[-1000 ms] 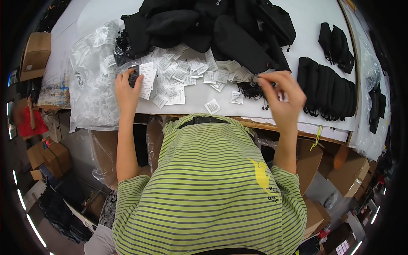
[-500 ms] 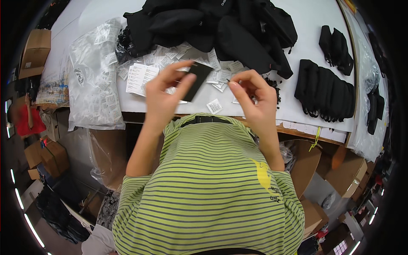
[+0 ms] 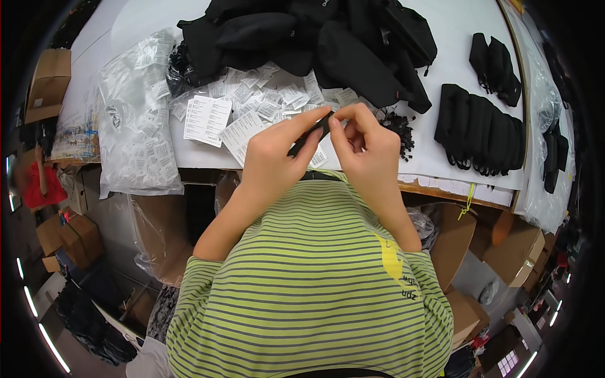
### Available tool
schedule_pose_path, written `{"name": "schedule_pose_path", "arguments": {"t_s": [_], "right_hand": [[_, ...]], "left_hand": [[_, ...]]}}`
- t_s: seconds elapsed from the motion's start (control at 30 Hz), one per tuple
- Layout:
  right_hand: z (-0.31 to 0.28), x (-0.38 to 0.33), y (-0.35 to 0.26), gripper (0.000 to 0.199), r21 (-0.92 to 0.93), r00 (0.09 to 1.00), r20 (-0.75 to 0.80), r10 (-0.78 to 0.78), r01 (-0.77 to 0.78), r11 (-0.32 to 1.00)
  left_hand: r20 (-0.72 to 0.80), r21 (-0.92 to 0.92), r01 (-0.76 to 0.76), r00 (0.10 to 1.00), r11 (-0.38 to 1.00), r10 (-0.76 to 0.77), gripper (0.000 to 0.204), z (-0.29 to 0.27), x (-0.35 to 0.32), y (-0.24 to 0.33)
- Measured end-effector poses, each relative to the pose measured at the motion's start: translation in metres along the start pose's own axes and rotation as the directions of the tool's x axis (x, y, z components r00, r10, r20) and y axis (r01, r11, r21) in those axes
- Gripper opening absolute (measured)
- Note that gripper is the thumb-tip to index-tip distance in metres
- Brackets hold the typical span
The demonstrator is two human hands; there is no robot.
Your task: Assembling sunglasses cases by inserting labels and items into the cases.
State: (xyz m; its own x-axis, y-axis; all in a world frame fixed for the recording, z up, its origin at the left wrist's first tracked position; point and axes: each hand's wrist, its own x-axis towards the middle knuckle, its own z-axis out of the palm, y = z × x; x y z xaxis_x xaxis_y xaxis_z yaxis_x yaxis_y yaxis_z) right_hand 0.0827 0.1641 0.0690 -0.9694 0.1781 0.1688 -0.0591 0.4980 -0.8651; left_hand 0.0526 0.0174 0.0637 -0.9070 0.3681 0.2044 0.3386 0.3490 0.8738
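Observation:
My left hand (image 3: 277, 154) pinches a black card tag (image 3: 309, 135) between thumb and fingers, tilted so only a narrow part of it shows. My right hand (image 3: 367, 140) is closed in a pinch against the tag's upper corner, and the small thing at its fingertips is hidden. Both hands meet above the table's front edge. Beneath and beyond them lie many small white printed packets (image 3: 271, 104). Left of my left hand are a stack of white printed cards (image 3: 207, 120) and another white card pile (image 3: 241, 134). A cluster of black tag strings (image 3: 401, 133) lies right of my right hand.
Black fabric bags (image 3: 353, 63) are heaped at the far middle. A clear plastic sack (image 3: 135, 120) of white packets stands at left. Rolled black items lie in a row (image 3: 479, 129) at right, with more behind. Cardboard boxes (image 3: 457, 242) sit under the table.
My hands have come together, the right moving left to the tag. The black tag has turned from face-on to nearly edge-on. A white card pile beside my left hand is now uncovered.

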Motion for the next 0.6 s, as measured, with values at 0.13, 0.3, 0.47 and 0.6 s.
{"name": "schedule_pose_path", "arguments": {"t_s": [0.13, 0.3, 0.47, 0.6], "right_hand": [[-0.001, 0.003, 0.013, 0.008, 0.169, 0.988, 0.091, 0.125, -0.14, 0.976], [-0.013, 0.001, 0.036, 0.013, 0.515, 0.81, 0.503, 0.302, -0.561, 0.648], [-0.013, -0.001, 0.039, 0.015, 0.563, 0.783, 0.572, 0.245, -0.592, 0.577], [-0.033, -0.009, 0.057, 0.018, 0.62, 0.853, 0.445, 0.272, -0.513, 0.593]], "left_hand": [[0.002, 0.164, -0.085, 0.996, 0.983, 0.086, 0.027, 0.001, -0.006, -0.006], [0.261, -0.273, 0.341, 0.926, 0.9, -0.272, 0.023, -0.007, -0.003, -0.008], [0.313, -0.454, 0.359, 0.921, 0.815, -0.232, 0.01, 0.008, 0.002, -0.021], [0.288, -0.429, 0.215, 0.953, 0.877, -0.093, 0.009, 0.032, 0.028, -0.024]]}}
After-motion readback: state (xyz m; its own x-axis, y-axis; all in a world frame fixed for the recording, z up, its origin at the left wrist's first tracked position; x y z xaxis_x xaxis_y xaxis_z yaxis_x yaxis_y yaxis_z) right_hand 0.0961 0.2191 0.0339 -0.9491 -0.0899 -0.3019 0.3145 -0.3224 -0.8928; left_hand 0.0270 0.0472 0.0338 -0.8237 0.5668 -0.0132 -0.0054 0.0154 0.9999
